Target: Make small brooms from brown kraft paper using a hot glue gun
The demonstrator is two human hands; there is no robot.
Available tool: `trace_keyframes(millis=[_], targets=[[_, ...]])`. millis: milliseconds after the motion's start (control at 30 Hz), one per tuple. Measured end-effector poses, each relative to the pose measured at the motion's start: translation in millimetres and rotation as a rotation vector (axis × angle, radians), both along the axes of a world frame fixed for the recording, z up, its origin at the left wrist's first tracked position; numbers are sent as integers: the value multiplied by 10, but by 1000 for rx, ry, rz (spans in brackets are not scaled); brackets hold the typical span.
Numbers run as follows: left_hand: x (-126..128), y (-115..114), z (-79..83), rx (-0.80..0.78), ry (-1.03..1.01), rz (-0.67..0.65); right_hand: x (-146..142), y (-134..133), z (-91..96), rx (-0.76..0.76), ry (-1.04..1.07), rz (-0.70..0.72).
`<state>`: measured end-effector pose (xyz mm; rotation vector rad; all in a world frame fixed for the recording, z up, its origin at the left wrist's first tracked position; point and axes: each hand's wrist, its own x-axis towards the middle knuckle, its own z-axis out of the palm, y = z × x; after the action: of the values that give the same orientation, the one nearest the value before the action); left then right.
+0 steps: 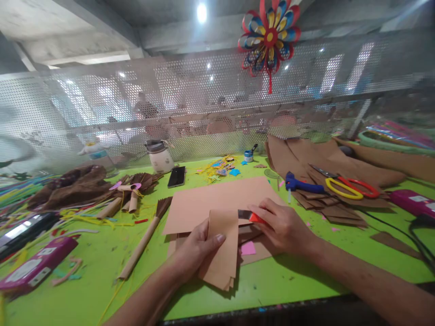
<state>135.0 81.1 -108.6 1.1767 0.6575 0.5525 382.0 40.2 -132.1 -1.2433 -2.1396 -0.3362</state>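
My left hand [193, 253] pinches a folded stack of tan paper [222, 253] near the front of the green table, thumb on top. My right hand [282, 226] is closed round a red-handled cutter [253, 217] whose blade rests at the stack's upper right corner. Beneath both lies a large flat tan sheet [217, 199]. A small pink scrap [248, 248] sits under my right hand.
Red and yellow scissors [353, 187] and a blue glue gun [302, 184] lie on brown sheets [306, 154] at the right. A black phone [177, 176], a white jar [159, 156], paper brooms [142, 244] and scraps crowd the left. A mesh screen stands behind; a pinwheel [269, 36] hangs above.
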Motion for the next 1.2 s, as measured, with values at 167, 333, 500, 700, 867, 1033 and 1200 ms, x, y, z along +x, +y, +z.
trace_keyframes(millis=[167,333,500,700,867,1033,1200], targets=[[8,-15,49,21,39,8,58,-10,18,-22,-2,19],[13,0,49,2,10,15,78,-25,42,-17,-1,-2],[-4,16,32,2,-14,18,78,-31,48,-46,16,-16],[10,17,12,-6,-34,8,39,-40,3,-25,26,1],[24,-1,23,9,-11,-1,6,-45,1,10,33,21],[-21,3,29,21,28,-17,145,-8,63,26,30,19],[-45,12,21,5,55,-39,322,26,131,128,113,-156]])
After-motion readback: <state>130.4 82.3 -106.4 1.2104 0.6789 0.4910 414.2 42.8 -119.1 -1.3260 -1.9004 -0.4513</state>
